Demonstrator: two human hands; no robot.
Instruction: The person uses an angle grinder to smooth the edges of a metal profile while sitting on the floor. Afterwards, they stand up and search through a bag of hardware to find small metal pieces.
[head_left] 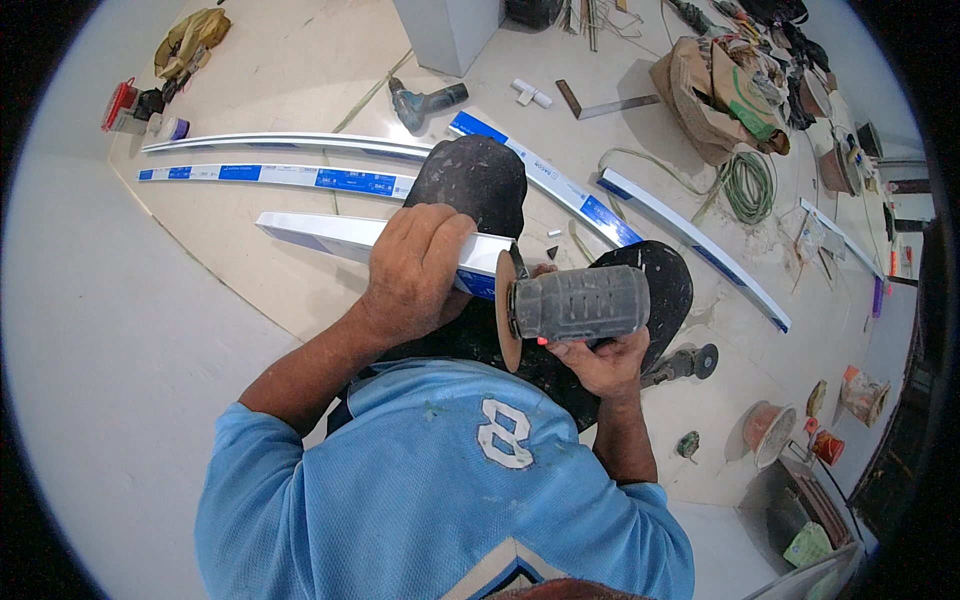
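My left hand (418,270) grips a white trim strip (311,231) with a blue label, held across my left knee. My right hand (610,362) is closed on a dusty grey angle grinder (578,302) lying sideways above my right thigh. Its tan disc (508,310) stands on edge at the right end of the held strip; whether they touch I cannot tell. The fingers of my left hand wrap over the strip's top, a short way left of the disc.
More trim strips (694,250) lie on the tiled floor (250,280), with a drill (424,102), square (605,106), bag (712,97) and coiled cable (749,190). A second grinder (682,362) and buckets (768,434) are at right. A pillar (440,30) rises ahead.
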